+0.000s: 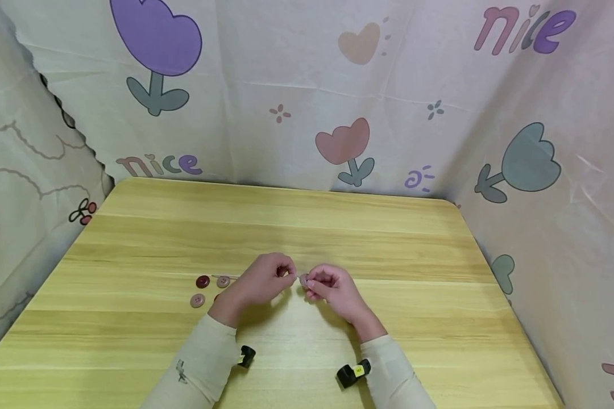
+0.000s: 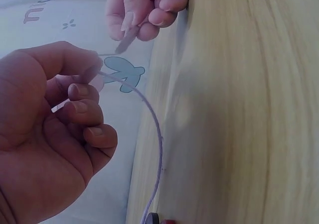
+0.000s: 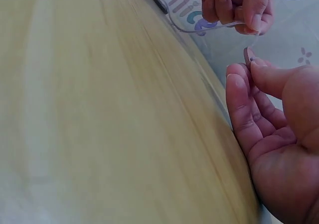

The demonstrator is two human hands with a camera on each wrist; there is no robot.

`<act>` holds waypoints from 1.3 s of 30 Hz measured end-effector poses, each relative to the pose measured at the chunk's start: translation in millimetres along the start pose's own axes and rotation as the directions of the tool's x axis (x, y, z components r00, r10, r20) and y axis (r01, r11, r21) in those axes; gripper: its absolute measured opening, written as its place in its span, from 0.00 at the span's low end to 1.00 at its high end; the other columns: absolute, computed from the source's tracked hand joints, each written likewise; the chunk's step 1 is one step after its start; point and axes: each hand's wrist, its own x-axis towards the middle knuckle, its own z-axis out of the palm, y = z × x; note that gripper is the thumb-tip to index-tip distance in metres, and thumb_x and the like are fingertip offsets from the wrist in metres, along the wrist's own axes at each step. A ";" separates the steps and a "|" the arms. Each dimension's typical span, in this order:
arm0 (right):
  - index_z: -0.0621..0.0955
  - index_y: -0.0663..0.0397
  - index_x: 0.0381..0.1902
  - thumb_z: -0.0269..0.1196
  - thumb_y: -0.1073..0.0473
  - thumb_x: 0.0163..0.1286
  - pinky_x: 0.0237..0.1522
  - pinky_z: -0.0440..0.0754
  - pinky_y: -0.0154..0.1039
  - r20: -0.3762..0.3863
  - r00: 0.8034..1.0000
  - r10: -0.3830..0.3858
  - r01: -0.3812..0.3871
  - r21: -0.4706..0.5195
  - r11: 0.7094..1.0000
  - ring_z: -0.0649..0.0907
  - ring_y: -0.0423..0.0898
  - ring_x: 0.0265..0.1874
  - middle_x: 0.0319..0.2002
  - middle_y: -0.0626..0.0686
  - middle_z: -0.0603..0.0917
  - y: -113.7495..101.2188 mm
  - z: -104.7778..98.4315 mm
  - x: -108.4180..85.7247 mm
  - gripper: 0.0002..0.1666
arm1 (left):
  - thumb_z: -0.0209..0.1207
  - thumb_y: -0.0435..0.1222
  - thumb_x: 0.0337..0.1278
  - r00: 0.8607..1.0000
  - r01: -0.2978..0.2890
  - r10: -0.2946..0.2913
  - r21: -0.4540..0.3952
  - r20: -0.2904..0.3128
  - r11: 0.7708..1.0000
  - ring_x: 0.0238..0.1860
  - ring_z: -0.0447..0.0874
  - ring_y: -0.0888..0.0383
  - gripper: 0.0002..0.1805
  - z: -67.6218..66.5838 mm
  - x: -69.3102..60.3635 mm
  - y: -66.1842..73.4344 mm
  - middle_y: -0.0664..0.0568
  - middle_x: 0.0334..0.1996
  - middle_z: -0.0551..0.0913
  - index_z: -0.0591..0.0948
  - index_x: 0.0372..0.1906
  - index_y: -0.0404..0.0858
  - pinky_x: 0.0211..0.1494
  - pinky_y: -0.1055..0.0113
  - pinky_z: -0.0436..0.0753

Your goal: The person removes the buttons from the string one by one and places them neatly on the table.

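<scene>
Between its thumb and fingertips my left hand [image 1: 267, 279] pinches a thin pale cord [image 2: 158, 134]. The cord curves down from those fingers toward the tabletop buttons. Just to the right, my right hand [image 1: 339, 291] pinches a pinkish button [image 3: 247, 56] by its edge. A short end of cord spans the small gap between the fingertips and the button; whether it passes through a hole I cannot tell. On the table left of the left hand lie a dark red button [image 1: 202, 281], a pink button [image 1: 197, 300] and another pink button [image 1: 223, 282] beside the cord.
Beside the left wrist, a further reddish button [image 1: 216, 297] is mostly hidden. The wooden table [image 1: 389, 238] runs back to a printed cloth [image 1: 245, 130], which hangs behind and along both sides. Small black wrist cameras sit at both sleeves.
</scene>
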 end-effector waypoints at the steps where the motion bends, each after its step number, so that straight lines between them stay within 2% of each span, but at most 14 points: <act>1: 0.81 0.69 0.42 0.62 0.71 0.70 0.35 0.85 0.45 -0.008 1.000 0.004 -0.004 -0.006 1.000 0.85 0.53 0.32 0.38 0.68 0.84 0.1 0.3 0.4 0.05 | 0.60 0.32 0.64 1.000 -0.001 0.001 -0.001 -0.001 1.000 0.27 0.69 0.58 0.06 0.1 -0.1 0.1 0.54 0.24 0.72 0.82 0.31 0.42 0.31 0.63 0.71; 8: 0.83 0.73 0.41 0.62 0.69 0.71 0.41 0.84 0.53 -0.075 0.994 0.078 -0.078 0.001 0.997 0.84 0.69 0.39 0.41 0.70 0.84 -2.0 4.4 2.2 0.07 | 0.60 0.32 0.64 1.000 -0.025 0.025 -0.002 0.005 1.000 0.27 0.69 0.59 0.07 2.3 -1.0 1.7 0.55 0.24 0.72 0.81 0.29 0.44 0.32 0.64 0.71; 13: 0.81 0.77 0.39 0.62 0.72 0.70 0.42 0.83 0.57 -0.088 0.990 0.114 -0.113 0.008 0.994 0.82 0.73 0.41 0.41 0.74 0.82 -26.1 12.2 -1.4 0.07 | 0.60 0.32 0.63 0.999 -0.040 0.040 -0.001 0.000 0.999 0.27 0.69 0.59 0.08 3.1 -1.3 3.0 0.55 0.24 0.71 0.80 0.28 0.45 0.31 0.64 0.70; 15: 0.81 0.78 0.38 0.62 0.73 0.69 0.42 0.83 0.56 -0.085 0.990 0.109 -0.111 -0.017 0.994 0.82 0.72 0.40 0.40 0.75 0.82 -36.8 15.6 -3.4 0.06 | 0.60 0.32 0.63 0.999 -0.047 0.047 0.002 0.001 0.999 0.27 0.68 0.59 0.08 3.3 -1.3 3.5 0.56 0.23 0.71 0.80 0.28 0.45 0.31 0.64 0.70; 20: 0.79 0.78 0.35 0.59 0.74 0.71 0.43 0.83 0.54 -0.049 0.993 0.108 -0.113 -0.112 0.987 0.82 0.69 0.41 0.41 0.72 0.82 -37.3 15.6 -2.5 0.06 | 0.60 0.32 0.64 0.999 -0.039 0.039 -0.003 -0.002 0.999 0.26 0.68 0.59 0.08 2.7 -1.1 4.0 0.55 0.23 0.70 0.81 0.29 0.43 0.31 0.64 0.70; 25: 0.74 0.75 0.38 0.53 0.72 0.76 0.44 0.83 0.51 -0.031 0.992 0.126 -0.129 -0.118 0.985 0.81 0.60 0.44 0.44 0.67 0.80 -18.7 12.2 1.6 0.07 | 0.59 0.30 0.63 0.999 -0.007 0.007 -0.010 -0.037 1.000 0.28 0.69 0.57 0.08 1.8 -0.7 2.0 0.54 0.25 0.71 0.80 0.29 0.43 0.33 0.62 0.71; 29: 0.73 0.69 0.41 0.50 0.70 0.78 0.42 0.83 0.47 -0.036 0.992 0.123 -0.126 -0.116 0.985 0.79 0.53 0.42 0.42 0.60 0.77 -9.4 10.8 2.3 0.05 | 0.58 0.29 0.63 0.996 0.011 -0.012 -0.005 -0.083 1.000 0.30 0.71 0.57 0.09 2.9 0.0 0.5 0.54 0.29 0.74 0.78 0.28 0.44 0.34 0.61 0.73; 31: 0.72 0.67 0.41 0.51 0.68 0.79 0.42 0.83 0.46 -0.034 0.992 0.124 -0.127 -0.118 0.985 0.78 0.52 0.40 0.40 0.59 0.76 -8.4 10.6 1.8 0.05 | 0.57 0.30 0.66 0.997 0.025 -0.028 -0.031 -0.071 0.999 0.28 0.75 0.56 0.08 4.7 0.2 -0.6 0.52 0.29 0.77 0.77 0.30 0.43 0.32 0.63 0.74; 36: 0.73 0.68 0.41 0.52 0.67 0.79 0.44 0.83 0.48 -0.015 0.990 0.137 -0.138 -0.102 0.985 0.79 0.53 0.42 0.40 0.60 0.77 -8.2 9.4 0.6 0.07 | 0.52 0.29 0.74 0.998 0.064 -0.067 -0.169 -0.012 0.983 0.22 0.81 0.51 0.06 9.5 -0.4 -0.8 0.44 0.28 0.81 0.74 0.37 0.38 0.23 0.66 0.73; 39: 0.73 0.70 0.41 0.52 0.67 0.79 0.46 0.83 0.49 -0.010 0.988 0.155 -0.156 -0.079 0.985 0.79 0.53 0.42 0.40 0.60 0.77 -10.2 8.5 0.4 0.08 | 0.49 0.28 0.74 0.997 0.060 -0.068 -0.175 -0.041 0.983 0.24 0.79 0.52 0.05 12.8 1.5 -1.1 0.46 0.28 0.79 0.74 0.39 0.36 0.28 0.64 0.73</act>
